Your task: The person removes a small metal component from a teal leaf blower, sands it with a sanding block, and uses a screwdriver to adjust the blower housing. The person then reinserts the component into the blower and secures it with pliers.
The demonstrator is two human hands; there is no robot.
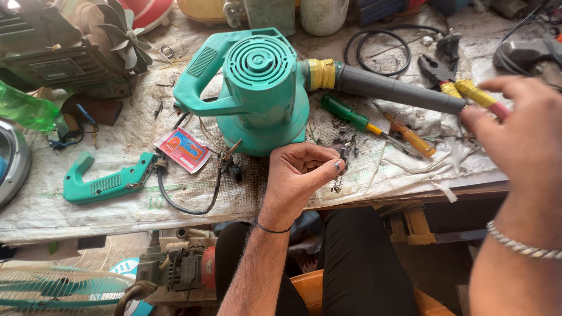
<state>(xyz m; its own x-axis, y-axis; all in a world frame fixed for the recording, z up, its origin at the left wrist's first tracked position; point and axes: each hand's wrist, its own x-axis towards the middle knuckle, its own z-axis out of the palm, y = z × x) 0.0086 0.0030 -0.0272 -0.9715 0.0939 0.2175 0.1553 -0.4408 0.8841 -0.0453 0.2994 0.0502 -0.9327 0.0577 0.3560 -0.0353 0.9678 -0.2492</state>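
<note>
A teal electric blower (257,88) with a grey nozzle (398,90) lies on the workbench. My left hand (298,175) hovers at the bench's front edge just below it, fingers curled, pinching small dark screws (338,182) between thumb and fingertips. Several more screws (348,145) lie on the cloth beside that hand. My right hand (521,134) is raised at the right, blurred, fingers apart and holding nothing, close to the yellow-handled pliers (453,82). The blower's detached teal handle half (105,182) rests at the left, with a black cord (187,199) running from it.
A green-handled screwdriver (345,114) and an orange-handled one (413,137) lie right of the blower. A red and blue packet (184,149), a green bottle (26,108), a fan motor (70,47) and a coiled black cable (377,50) crowd the bench. A fan grille (58,289) sits below.
</note>
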